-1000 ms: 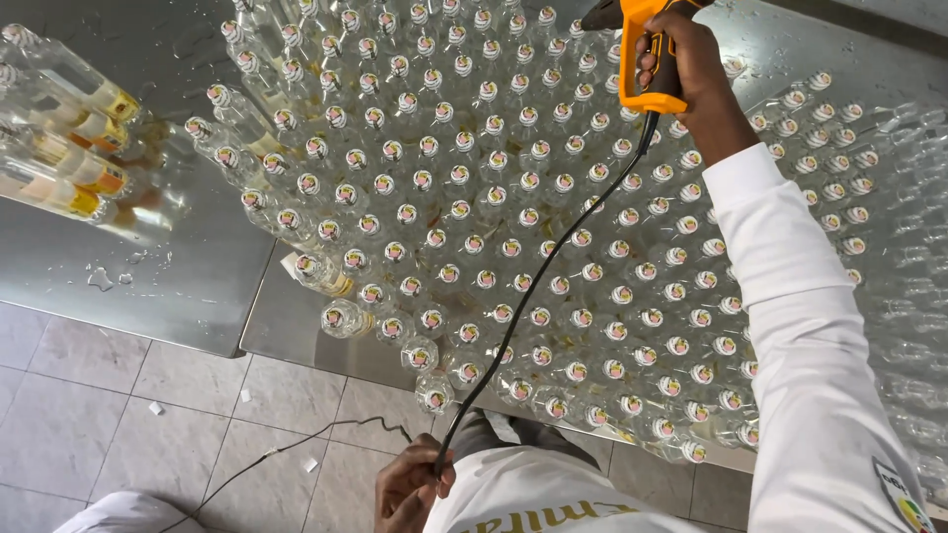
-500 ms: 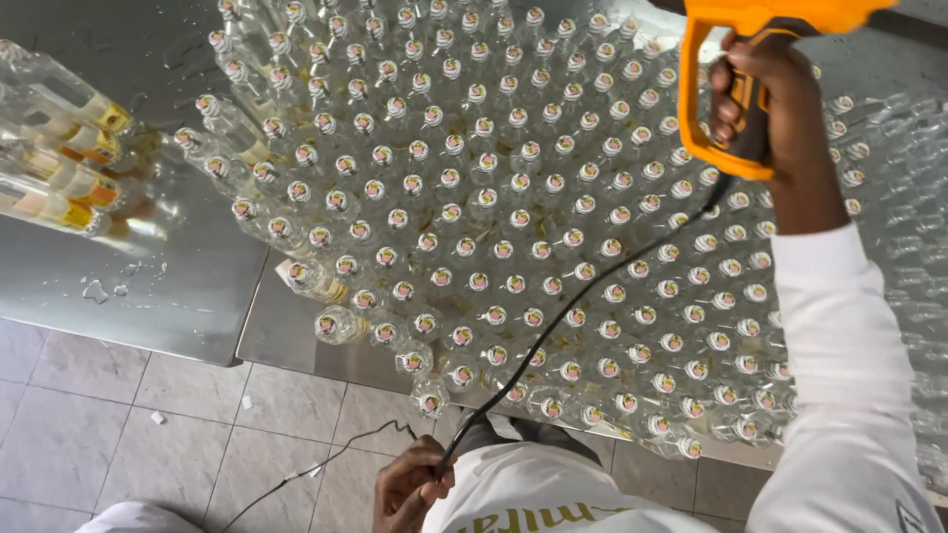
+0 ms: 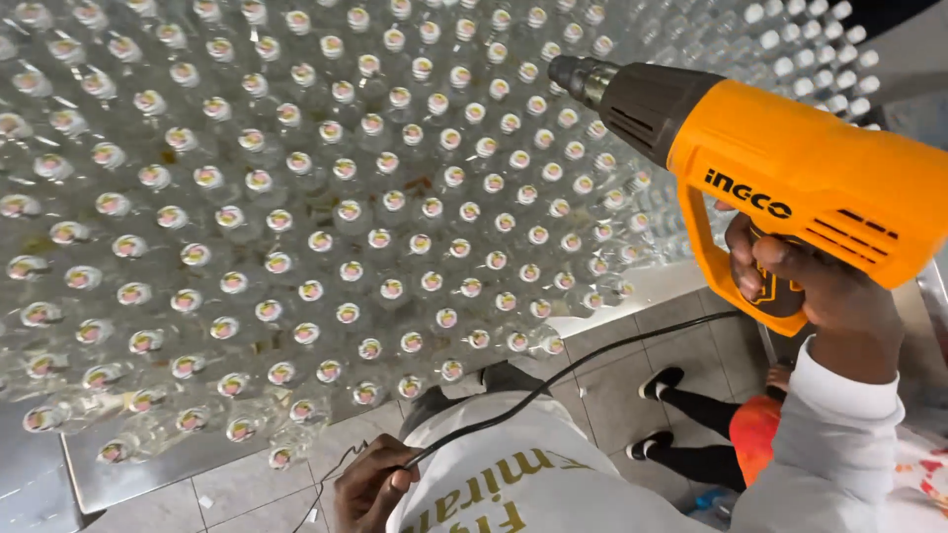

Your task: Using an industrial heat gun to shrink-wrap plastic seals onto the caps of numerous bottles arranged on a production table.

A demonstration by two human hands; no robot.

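Bottles point(image 3: 346, 212) uncountable, heat gun point(image 3: 790, 178) single.

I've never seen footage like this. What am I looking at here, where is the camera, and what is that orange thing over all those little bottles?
There is no machine here: a person works with bare hands, and the camera sits on that person's head, looking down. That is why you see their own white top at the bottom edge.

The right hand grips an orange heat gun, a tool shaped like a large hair dryer, with its dark nozzle aimed out over the bottles. The left hand holds the gun's black cable down near the body.

On the shiny metal table stand many small clear bottles, packed close in rows and seen from above, so you mostly see their caps. Below is a tiled floor, and another person's legs in black shoes show at the right.
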